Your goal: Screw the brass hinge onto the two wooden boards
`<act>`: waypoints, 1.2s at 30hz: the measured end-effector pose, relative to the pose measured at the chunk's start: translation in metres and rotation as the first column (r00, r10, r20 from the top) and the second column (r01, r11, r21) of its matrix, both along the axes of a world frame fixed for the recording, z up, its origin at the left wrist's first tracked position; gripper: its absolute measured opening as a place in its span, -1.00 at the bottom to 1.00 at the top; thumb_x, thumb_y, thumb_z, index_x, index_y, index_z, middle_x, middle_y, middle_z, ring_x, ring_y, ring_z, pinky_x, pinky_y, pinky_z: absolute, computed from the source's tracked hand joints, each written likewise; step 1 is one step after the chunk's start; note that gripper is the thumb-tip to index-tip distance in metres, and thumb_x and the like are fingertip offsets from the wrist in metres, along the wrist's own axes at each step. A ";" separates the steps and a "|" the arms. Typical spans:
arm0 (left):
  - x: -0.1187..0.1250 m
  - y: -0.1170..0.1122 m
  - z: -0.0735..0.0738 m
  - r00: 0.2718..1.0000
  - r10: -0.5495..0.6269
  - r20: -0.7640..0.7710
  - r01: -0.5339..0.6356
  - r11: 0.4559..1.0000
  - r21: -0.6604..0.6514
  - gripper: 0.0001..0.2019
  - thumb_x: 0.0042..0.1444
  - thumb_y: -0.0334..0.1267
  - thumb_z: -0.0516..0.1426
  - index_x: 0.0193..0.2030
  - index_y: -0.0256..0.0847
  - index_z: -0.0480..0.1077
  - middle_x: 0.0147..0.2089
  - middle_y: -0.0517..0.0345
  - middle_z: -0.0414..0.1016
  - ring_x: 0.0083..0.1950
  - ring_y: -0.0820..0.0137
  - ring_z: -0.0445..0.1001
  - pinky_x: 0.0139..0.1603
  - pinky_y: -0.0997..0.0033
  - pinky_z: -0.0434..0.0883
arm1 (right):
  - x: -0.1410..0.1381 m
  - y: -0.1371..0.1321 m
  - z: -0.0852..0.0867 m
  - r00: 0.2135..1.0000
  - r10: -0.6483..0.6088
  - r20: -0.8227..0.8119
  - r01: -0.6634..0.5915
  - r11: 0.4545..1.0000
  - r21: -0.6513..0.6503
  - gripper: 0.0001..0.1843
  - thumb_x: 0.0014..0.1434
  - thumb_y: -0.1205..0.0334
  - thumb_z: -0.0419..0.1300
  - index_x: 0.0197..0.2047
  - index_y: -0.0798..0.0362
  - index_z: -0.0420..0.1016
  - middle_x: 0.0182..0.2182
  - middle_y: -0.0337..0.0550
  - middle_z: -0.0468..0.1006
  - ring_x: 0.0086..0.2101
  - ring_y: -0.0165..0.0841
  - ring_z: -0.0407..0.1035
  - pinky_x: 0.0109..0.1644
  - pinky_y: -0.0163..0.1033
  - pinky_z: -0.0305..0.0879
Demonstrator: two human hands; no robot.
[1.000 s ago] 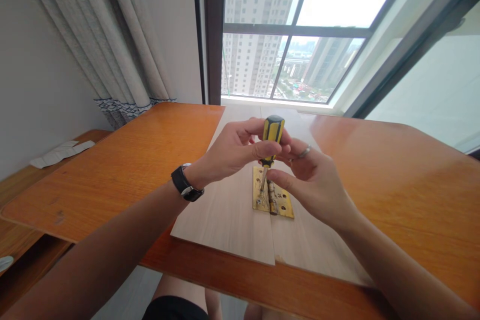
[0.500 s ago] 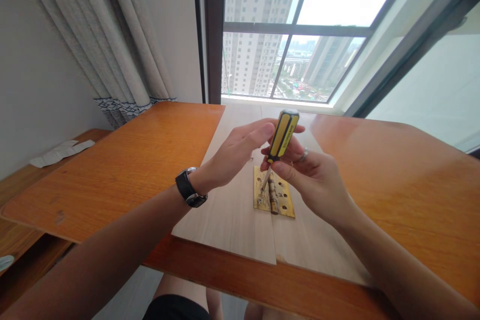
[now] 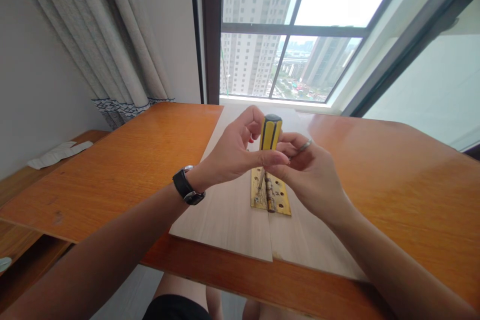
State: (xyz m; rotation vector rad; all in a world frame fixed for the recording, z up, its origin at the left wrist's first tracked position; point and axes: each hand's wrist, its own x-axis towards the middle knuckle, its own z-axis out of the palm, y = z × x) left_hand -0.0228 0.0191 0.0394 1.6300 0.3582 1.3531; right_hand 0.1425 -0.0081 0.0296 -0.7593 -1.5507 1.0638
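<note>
Above boards (image 3: pixel 225 220), the left hand (image 3: pixel 237 152) pinches a screwdriver (image 3: pixel 270 134).

L hand (image 3: pixel 234 155) w/ black-strapped watch (image 3: pixel 183 185) grips yellow-&-black screwdriver (image 3: pixel 270 135); R hand (image 3: pixel 318 175) at its lower end. Shaft slants to L leaf of brass-coloured metal hinge (image 3: pixel 270 195), across 2 pale wood-grain boards (image 3: pixel 228 210) on orange-brown wooden table (image 3: pixel 142 175). Dark-framed window (image 3: pixel 288 30), far side.
</note>
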 end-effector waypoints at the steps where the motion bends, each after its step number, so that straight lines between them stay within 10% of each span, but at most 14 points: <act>1: 0.000 0.000 -0.001 1.000 0.008 -0.006 -0.008 1.000 0.004 -0.48 -0.14 -0.01 0.50 -0.28 -0.15 0.29 -0.31 0.25 0.39 -0.26 0.44 0.38 -0.15 0.39 0.37 | 0.001 0.000 -0.001 1.000 0.011 -0.001 -0.011 1.000 -0.013 -0.65 0.01 0.22 0.51 -0.15 -0.06 0.53 -0.38 -0.31 0.64 -0.32 -0.39 0.52 -0.20 -0.28 0.47; 10: -0.003 0.001 -0.002 0.997 -0.070 0.014 0.071 0.996 -0.056 -0.60 0.23 0.11 0.23 0.10 -0.03 0.48 -0.11 0.13 0.52 -0.28 0.38 0.44 -0.28 0.34 0.40 | 0.008 0.005 -0.003 0.989 0.143 -0.023 -0.144 0.989 -0.032 -0.73 0.28 0.11 0.32 0.01 -0.07 0.45 -0.22 -0.19 0.72 -0.16 -0.27 0.60 -0.04 -0.14 0.48; 17: -0.006 0.003 -0.001 0.994 -0.098 -0.056 0.098 0.995 -0.010 -0.64 0.16 0.06 0.32 -0.01 -0.10 0.58 -0.20 0.16 0.54 -0.41 0.50 0.37 -0.42 0.43 0.37 | 0.017 0.011 -0.007 0.948 0.317 -0.015 -0.317 0.948 -0.037 -0.83 0.34 0.14 0.25 -0.01 -0.10 0.50 -0.25 -0.21 0.68 -0.15 -0.26 0.58 0.05 -0.08 0.44; 27: -0.012 0.001 0.007 0.988 -0.070 -0.134 0.081 0.994 0.078 -0.67 0.13 -0.03 0.36 -0.06 -0.17 0.58 0.00 0.02 0.56 -0.01 0.25 0.49 -0.01 0.25 0.44 | 0.006 0.004 -0.003 0.994 0.102 -0.024 -0.099 0.989 0.105 -0.67 0.10 0.25 0.46 -0.06 -0.16 0.58 -0.09 -0.26 0.59 -0.12 -0.30 0.45 0.02 -0.16 0.40; 36: -0.005 0.000 0.007 0.999 -0.012 -0.033 0.015 0.995 0.096 -0.53 -0.11 -0.12 0.51 -0.23 -0.16 0.34 -0.32 0.28 0.36 -0.29 0.46 0.41 -0.21 0.39 0.37 | 0.007 0.003 -0.004 0.999 0.046 0.016 -0.047 0.996 0.080 -0.70 0.02 0.34 0.48 -0.18 -0.13 0.59 -0.27 -0.32 0.58 -0.19 -0.34 0.45 -0.03 -0.19 0.35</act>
